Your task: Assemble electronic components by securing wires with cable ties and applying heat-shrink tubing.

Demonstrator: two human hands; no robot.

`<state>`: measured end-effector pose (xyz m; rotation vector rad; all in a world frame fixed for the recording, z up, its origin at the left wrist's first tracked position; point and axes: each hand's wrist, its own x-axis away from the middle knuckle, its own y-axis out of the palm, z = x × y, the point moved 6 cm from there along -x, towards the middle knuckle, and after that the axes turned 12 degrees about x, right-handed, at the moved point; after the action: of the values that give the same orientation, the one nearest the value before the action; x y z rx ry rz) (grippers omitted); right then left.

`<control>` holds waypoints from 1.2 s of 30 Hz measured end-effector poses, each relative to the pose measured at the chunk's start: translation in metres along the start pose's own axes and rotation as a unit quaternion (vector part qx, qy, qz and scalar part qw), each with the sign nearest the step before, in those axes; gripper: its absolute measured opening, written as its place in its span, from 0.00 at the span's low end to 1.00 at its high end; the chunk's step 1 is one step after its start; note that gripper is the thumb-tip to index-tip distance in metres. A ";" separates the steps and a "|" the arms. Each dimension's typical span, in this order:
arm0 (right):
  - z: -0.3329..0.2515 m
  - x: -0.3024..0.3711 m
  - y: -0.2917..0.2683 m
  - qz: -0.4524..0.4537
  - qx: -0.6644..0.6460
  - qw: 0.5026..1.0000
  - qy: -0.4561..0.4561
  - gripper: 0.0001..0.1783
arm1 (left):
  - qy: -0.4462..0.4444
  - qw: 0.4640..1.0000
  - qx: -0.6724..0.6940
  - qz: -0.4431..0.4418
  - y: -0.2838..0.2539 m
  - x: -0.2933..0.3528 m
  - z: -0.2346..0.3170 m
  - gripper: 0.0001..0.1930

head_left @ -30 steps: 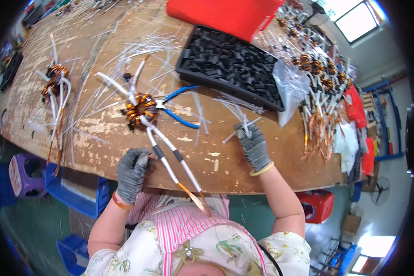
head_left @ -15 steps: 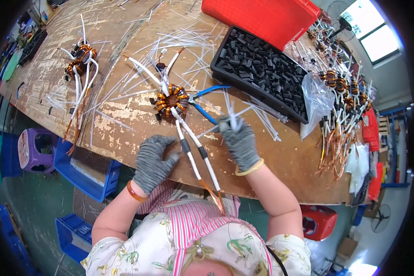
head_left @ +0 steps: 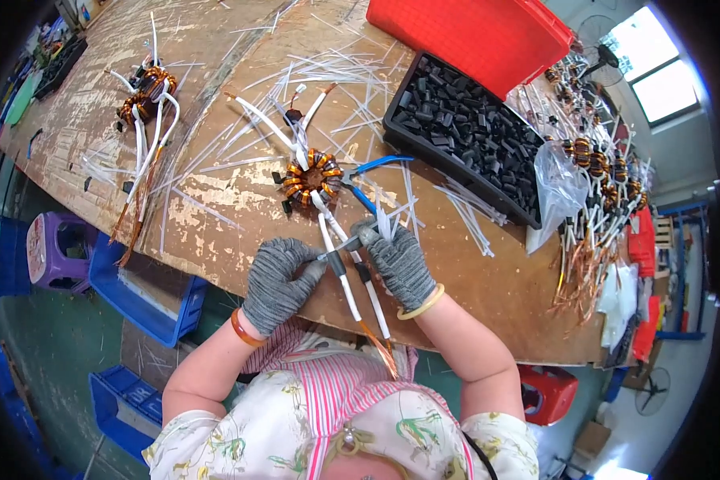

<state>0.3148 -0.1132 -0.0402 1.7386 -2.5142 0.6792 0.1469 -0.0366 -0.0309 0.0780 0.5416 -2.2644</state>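
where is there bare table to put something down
Widest: right of the right hand, between the black tray, the coil pile and the table's near edge. Smaller: between the left hand and the left coils' copper ends. Crowded: beyond the middle coil, among scattered white strips.

Coil (head_left: 296,190) on table (head_left: 472,296); pliers (head_left: 349,178) just right; tray (head_left: 456,174) farther right, behind.
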 end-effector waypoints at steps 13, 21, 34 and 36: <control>-0.046 -0.012 -0.013 0.022 0.159 0.954 -0.255 0.11 | -0.009 0.996 0.064 0.066 -0.004 0.002 -0.004 0.06; -0.003 -0.034 0.006 -0.064 0.096 0.985 -0.129 0.12 | -0.006 0.996 0.057 0.064 -0.003 0.002 -0.002 0.06; -0.045 -0.014 0.003 -0.028 0.292 0.943 -0.160 0.07 | -0.014 0.996 0.065 0.060 -0.003 0.001 -0.005 0.06; -0.050 -0.013 0.008 -0.045 0.300 0.939 -0.161 0.08 | 0.025 0.997 0.040 0.063 -0.003 -0.002 0.003 0.06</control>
<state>0.3013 -0.0812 -0.0008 2.2993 -2.5709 1.3718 0.1462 -0.0343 -0.0269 0.2049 0.4594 -2.1644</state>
